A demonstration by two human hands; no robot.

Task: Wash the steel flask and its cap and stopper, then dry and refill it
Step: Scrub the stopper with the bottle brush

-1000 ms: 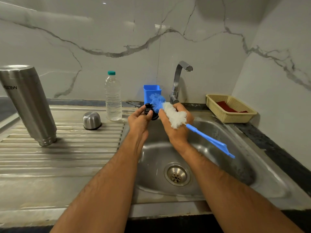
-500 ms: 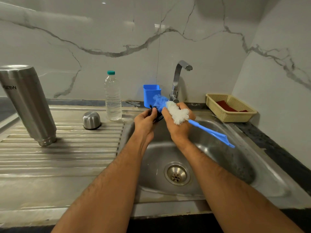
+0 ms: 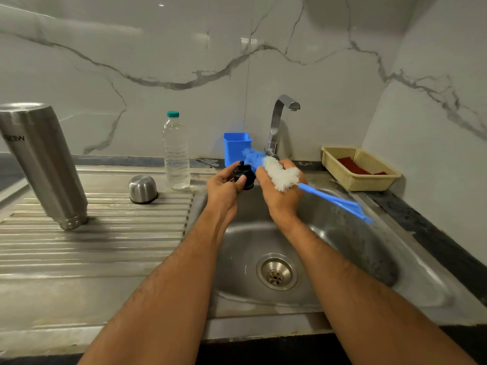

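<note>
Steel sink [image 3: 311, 233] open below, left hand [image 3: 224, 191] gripping black stopper [image 3: 245, 176], right hand [image 3: 283, 196] clutching brush [image 3: 279, 175] (handle over basin edge)

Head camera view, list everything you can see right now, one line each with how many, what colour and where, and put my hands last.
steel flask: 1, silver, upside down on the drainboard, far left
steel cap: 1, silver, mouth down on the drainboard, beside the water bottle
water bottle: 1, clear with green lid, upright at the back of the drainboard
blue container: 1, blue, behind the hands by the tap
tap: 1, chrome, behind the sink
sink: 1, steel, drain at centre
basket: 1, cream, right counter, something dark red inside
stopper: 1, black, in the left hand's grip
bottle brush: 1, blue and white, against the stopper
left hand: 1, holds the stopper over the sink
right hand: 1, grips the brush
</note>
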